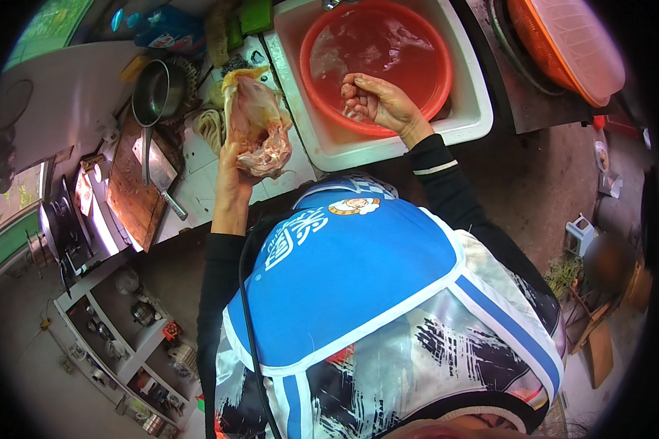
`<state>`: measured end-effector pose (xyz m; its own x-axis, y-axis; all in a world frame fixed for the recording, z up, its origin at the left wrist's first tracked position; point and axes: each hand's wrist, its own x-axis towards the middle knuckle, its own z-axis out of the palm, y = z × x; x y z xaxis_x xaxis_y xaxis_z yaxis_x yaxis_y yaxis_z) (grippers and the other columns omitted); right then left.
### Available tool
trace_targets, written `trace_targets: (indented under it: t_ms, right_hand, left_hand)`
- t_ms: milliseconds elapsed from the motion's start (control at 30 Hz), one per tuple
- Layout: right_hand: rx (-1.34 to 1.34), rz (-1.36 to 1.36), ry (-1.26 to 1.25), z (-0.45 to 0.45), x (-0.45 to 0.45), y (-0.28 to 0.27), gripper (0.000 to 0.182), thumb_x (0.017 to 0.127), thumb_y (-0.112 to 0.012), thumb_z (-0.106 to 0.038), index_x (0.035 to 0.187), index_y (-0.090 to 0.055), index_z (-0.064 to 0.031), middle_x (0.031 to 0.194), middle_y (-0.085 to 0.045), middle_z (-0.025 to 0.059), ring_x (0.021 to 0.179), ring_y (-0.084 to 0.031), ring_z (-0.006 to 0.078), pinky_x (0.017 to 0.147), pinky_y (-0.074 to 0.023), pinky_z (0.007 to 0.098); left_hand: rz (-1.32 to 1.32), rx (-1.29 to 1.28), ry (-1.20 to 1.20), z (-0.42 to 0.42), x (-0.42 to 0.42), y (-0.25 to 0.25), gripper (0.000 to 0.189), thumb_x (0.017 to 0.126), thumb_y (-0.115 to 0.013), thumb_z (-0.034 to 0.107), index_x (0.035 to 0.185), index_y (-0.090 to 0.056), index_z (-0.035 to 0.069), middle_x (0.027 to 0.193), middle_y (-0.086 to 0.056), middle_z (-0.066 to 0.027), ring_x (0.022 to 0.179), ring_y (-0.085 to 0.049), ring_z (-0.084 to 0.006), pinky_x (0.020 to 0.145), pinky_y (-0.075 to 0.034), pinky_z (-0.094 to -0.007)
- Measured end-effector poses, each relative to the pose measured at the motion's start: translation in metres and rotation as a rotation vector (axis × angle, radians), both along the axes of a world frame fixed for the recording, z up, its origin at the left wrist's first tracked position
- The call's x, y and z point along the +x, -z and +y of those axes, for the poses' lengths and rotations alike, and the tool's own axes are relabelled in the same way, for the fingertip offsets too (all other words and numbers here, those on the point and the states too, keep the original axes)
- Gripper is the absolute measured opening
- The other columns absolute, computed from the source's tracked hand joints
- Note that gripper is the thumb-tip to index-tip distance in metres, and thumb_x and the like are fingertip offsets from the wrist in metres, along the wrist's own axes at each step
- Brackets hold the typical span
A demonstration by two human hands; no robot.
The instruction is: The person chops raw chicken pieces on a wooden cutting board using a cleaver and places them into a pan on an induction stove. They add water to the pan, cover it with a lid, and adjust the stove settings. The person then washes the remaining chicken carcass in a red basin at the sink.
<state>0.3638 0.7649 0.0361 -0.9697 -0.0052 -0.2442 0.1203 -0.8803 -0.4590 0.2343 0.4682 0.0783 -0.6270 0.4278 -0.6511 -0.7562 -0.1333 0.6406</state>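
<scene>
A raw, split poultry carcass [255,115] rests in my left hand [235,175], held over the white tiled counter beside the sink, its hollow inner side facing up. My right hand [381,101] is over a red plastic basin [446,82] with the fingers curled; whether it holds anything small cannot be told. Reddish, cloudy water fills the basin, which stands in a white sink [329,156]. Part of a metal tap [338,4] shows at the top edge.
Left of the carcass are a crumpled cloth [210,130], a saucepan [156,93], a wooden cutting board [126,186] and a cleaver [162,170]. A blue spray bottle [165,30] stands behind. Orange and pink plastic baskets [571,49] are at the right.
</scene>
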Motion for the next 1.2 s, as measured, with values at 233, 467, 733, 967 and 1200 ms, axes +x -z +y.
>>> trace_targets:
  t_ms: [233,467,733,967,1200]
  right_hand:
    - [0.066,-0.104,-0.031,-0.004,0.005,-0.023,0.034,0.096,-0.040,-0.021,0.123,-0.044,0.0004,0.085,-0.057,0.0062,0.078,-0.059,0.0143,0.068,-0.0522,0.0251]
    - [-0.421,-0.100,-0.058,0.024,0.010,0.076,0.018,0.093,-0.046,-0.014,0.105,-0.050,-0.0020,0.059,-0.034,-0.0049,0.044,-0.030,0.0028,0.042,-0.0240,0.0172]
    - [-0.626,0.095,0.023,0.015,0.008,0.045,0.023,0.089,-0.050,-0.011,0.110,-0.051,0.0010,0.058,-0.034,-0.0042,0.041,-0.030,0.0034,0.043,-0.0249,0.0179]
    - [-0.189,-0.078,0.069,0.024,0.004,0.064,0.030,0.089,-0.049,-0.007,0.117,-0.046,0.0019,0.070,-0.045,-0.0003,0.062,-0.047,0.0072,0.052,-0.0386,0.0193]
    - [1.290,-0.756,-0.140,0.095,-0.005,0.155,0.030,0.082,-0.049,-0.010,0.110,-0.052,0.0014,0.081,-0.065,0.0167,0.061,-0.063,0.0225,0.056,-0.0496,0.0314]
  left_hand:
    - [-0.128,0.066,0.017,-0.001,0.001,-0.012,0.048,0.077,-0.053,0.023,0.120,-0.044,0.003,0.116,-0.054,-0.0163,0.104,-0.055,-0.0334,0.084,-0.046,-0.0550]
    - [-0.226,0.178,0.030,-0.003,0.003,-0.012,0.052,0.080,-0.055,0.024,0.125,-0.040,0.002,0.119,-0.052,-0.0156,0.108,-0.053,-0.0326,0.090,-0.043,-0.0532]
    - [-0.155,0.103,-0.051,-0.013,0.008,-0.020,0.048,0.082,-0.054,0.017,0.125,-0.040,0.001,0.117,-0.052,-0.0149,0.109,-0.052,-0.0305,0.094,-0.042,-0.0481]
    - [-0.091,0.139,-0.062,-0.019,0.010,-0.025,0.053,0.082,-0.054,0.018,0.128,-0.036,0.000,0.124,-0.049,-0.0175,0.110,-0.052,-0.0311,0.093,-0.043,-0.0474]
    - [-0.163,0.098,-0.061,-0.020,0.011,-0.028,0.061,0.080,-0.052,0.026,0.133,-0.033,0.003,0.133,-0.042,-0.0174,0.120,-0.043,-0.0339,0.100,-0.032,-0.0532]
